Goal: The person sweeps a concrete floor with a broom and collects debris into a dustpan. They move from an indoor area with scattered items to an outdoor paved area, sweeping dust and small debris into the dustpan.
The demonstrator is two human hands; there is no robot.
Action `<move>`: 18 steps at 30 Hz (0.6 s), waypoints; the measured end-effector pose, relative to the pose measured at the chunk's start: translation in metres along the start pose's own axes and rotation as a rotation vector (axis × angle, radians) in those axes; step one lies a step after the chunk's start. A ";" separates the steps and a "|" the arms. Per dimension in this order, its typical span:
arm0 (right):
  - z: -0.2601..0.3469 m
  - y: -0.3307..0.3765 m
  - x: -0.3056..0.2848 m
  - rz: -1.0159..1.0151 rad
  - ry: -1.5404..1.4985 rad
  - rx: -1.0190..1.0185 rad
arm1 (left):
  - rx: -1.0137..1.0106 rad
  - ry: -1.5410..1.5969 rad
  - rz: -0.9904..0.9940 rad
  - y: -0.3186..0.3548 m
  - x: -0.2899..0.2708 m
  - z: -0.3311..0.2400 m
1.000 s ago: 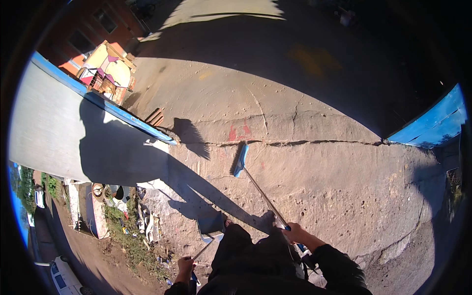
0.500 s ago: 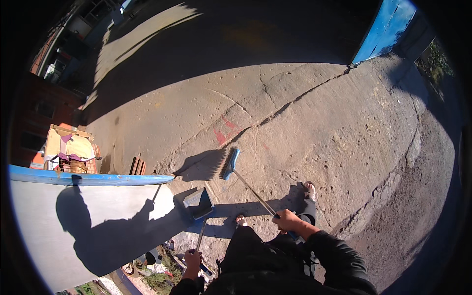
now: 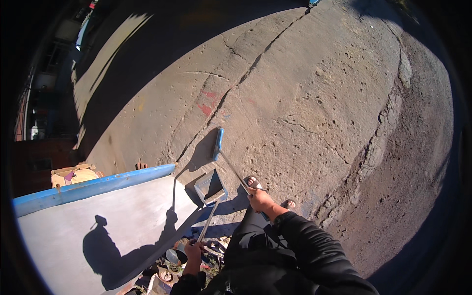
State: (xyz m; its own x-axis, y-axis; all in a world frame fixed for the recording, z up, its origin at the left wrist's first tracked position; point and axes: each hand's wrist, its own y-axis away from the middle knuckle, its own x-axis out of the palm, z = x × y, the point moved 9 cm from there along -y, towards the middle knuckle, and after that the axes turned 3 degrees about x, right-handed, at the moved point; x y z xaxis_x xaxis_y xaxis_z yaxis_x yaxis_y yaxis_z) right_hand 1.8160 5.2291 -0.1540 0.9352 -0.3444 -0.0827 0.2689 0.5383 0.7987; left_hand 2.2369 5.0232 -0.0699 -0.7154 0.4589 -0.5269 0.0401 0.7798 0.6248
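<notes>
My right hand (image 3: 260,200) is closed round the handle of a long broom (image 3: 235,169). Its blue head (image 3: 218,144) is low over the concrete, with the bristles mostly hidden; whether they touch the ground I cannot tell. My left hand (image 3: 193,249) grips the long handle of a dustpan (image 3: 210,186), a grey-blue scoop held left of my feet. The scoop's inside is in dark shade, so any contents are hidden. The broom head is a short way beyond the dustpan, apart from it.
A pale wall (image 3: 128,209) capped with a blue edge (image 3: 113,182) runs along the left. Behind it stands a box (image 3: 73,175). Buckets and clutter (image 3: 172,265) lie near my left arm. The concrete (image 3: 290,103) is cracked and pitted, with rough gravel (image 3: 408,147) on the right.
My view has turned, and the feet have changed places, one stepping forward. The broom head has swung leftward to a spot more directly beyond the dustpan, and its bristles no longer show clearly.
</notes>
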 end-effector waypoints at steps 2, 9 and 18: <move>-0.055 0.009 -0.012 -0.066 -0.009 0.059 | 0.026 0.100 0.062 0.013 0.001 0.003; -0.306 0.148 -0.070 -0.330 -0.104 0.078 | -0.022 -0.105 -0.019 0.043 0.006 0.008; -0.553 0.416 -0.049 -0.626 -0.281 0.642 | 0.022 -0.291 0.045 0.023 0.041 -0.019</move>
State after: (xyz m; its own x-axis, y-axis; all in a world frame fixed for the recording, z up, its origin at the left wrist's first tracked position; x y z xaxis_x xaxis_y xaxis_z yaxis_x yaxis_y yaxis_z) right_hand 2.0099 5.8954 -0.1476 0.5510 -0.6462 -0.5281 0.4465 -0.3063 0.8407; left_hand 2.1957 5.0516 -0.0666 -0.4822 0.5935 -0.6444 0.0843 0.7636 0.6402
